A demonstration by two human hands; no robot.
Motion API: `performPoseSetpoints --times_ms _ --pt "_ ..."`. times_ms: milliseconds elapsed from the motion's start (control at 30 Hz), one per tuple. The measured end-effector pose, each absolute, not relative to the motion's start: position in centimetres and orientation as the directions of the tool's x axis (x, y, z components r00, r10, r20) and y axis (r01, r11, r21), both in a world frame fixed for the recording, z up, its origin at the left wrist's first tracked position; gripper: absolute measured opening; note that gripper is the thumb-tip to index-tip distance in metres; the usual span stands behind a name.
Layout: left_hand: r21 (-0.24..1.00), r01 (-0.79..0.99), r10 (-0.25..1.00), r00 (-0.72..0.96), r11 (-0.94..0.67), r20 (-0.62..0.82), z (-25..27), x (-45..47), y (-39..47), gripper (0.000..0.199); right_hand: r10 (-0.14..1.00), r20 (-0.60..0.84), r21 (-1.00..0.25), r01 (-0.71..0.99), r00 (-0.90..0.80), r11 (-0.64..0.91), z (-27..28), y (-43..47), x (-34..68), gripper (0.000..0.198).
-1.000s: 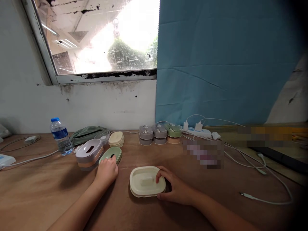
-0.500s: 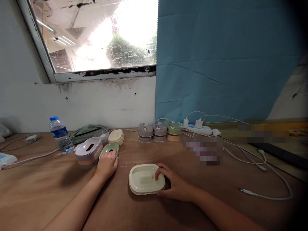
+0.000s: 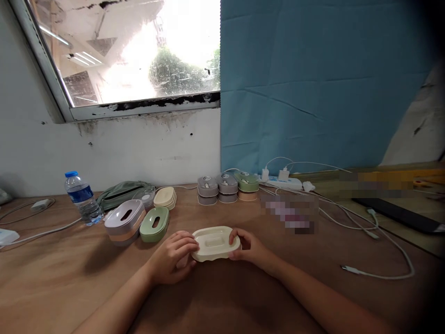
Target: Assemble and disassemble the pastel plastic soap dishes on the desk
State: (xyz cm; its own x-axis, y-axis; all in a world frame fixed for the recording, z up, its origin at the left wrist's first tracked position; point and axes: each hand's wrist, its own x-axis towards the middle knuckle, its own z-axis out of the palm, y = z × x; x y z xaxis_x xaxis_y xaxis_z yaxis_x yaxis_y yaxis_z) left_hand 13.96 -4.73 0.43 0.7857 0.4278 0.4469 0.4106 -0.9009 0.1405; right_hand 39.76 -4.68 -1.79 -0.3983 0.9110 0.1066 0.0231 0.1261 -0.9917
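Observation:
A cream oval plastic lid [image 3: 213, 242] with a raised rim and a small block shape in its middle is between my two hands, its front edge tipped up a little. My right hand [image 3: 255, 253] pinches its right end, index finger on top and thumb at the front edge. At the left end, my left hand [image 3: 174, 257] closes on the rim with bent fingers, its thumb lower. Left of that hand stands a green oval lid [image 3: 155, 225] with a slot. Beside it is a lilac slotted lid [image 3: 125, 215] on a stack with orange and grey layers.
Cream lids [image 3: 165, 198] are stacked behind. Two grey lunch boxes [image 3: 207, 189] and a green one [image 3: 247, 185] line the wall. A water bottle [image 3: 83, 199] and green pouch [image 3: 125, 192] stand left. White cables [image 3: 389, 276] and a power strip [image 3: 290, 183] lie right.
My left hand has let go of the green lid and moved right to the cream lid. The cream lid has shifted slightly away from me and tilted, with my right hand still on it.

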Motion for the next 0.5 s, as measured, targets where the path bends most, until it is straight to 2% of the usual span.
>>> performPoseSetpoints --times_ms 100,200,300,400,500 --pt "0.196 0.350 0.400 0.761 -0.916 0.511 -0.2 14.7 -5.1 0.026 0.928 0.069 -0.992 -0.121 -0.366 0.026 -1.6 -4.7 39.8 0.029" --pt "0.281 0.340 0.436 0.774 -0.898 0.459 -0.2 14.7 -5.0 0.028 0.937 0.079 -0.979 -0.203 -0.339 0.009 -1.5 -4.9 39.7 0.032" --pt "0.379 0.387 0.524 0.761 -0.840 0.383 0.7 14.4 -5.0 0.022 0.947 0.088 -0.968 -0.250 -0.309 0.009 -1.5 -5.0 39.6 0.048" --pt "0.378 0.440 0.567 0.744 -0.814 0.354 2.2 14.0 -4.7 0.015 0.959 0.113 -0.959 -0.282 -0.260 0.036 -1.8 -4.8 39.5 0.061" --pt "0.332 0.582 0.670 0.659 -0.742 0.342 3.9 13.2 -3.4 0.015 0.976 0.082 -0.966 -0.256 -0.201 0.029 -2.3 -4.3 39.6 0.053"
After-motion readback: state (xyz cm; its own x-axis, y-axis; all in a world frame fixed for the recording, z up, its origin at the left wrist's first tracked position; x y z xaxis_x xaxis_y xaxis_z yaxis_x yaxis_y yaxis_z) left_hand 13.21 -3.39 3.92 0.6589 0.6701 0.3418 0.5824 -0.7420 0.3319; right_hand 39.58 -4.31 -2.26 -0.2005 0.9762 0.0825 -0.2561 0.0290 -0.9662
